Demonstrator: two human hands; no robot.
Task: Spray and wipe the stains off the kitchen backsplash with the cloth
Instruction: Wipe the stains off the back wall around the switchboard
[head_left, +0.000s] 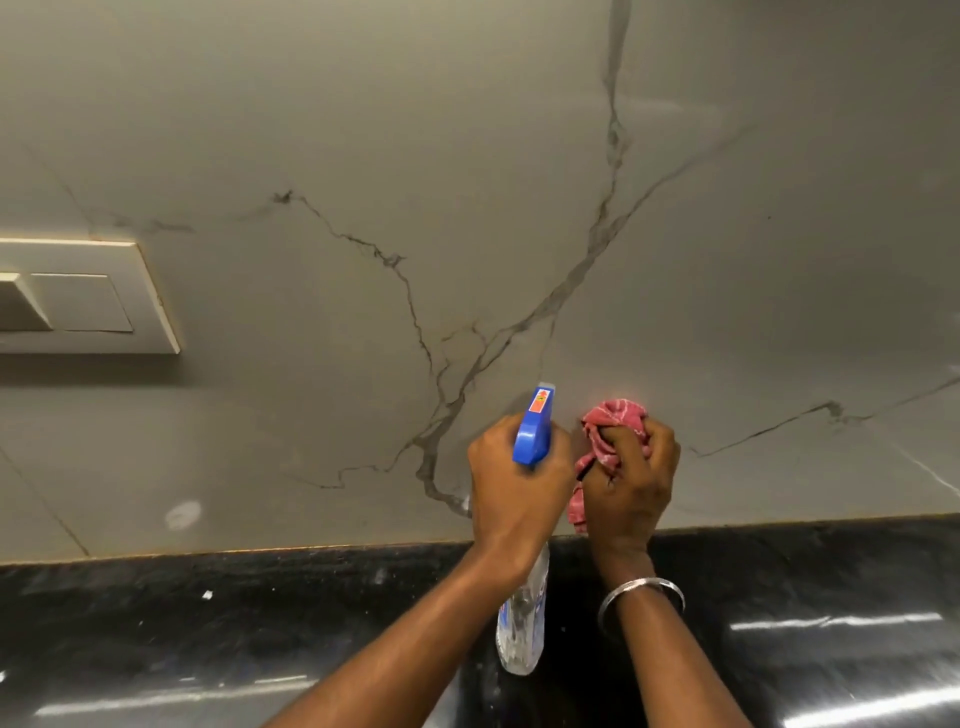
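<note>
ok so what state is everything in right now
spray bottle, gripped by left hand, nozzle pointing at backsplash
cloth, bunched, gripped by right hand, up at backsplash
backsplash, pale smudge at lower left
countertop, glossy, white specks on it
switch plate, fixed to backsplash, switch position unclear

Left hand (514, 483) grips spray bottle (532, 434), nozzle toward grey veined backsplash (467, 156); right hand (631, 483) bunches pink cloth (610, 423) against it, above black table (208, 623).
</note>
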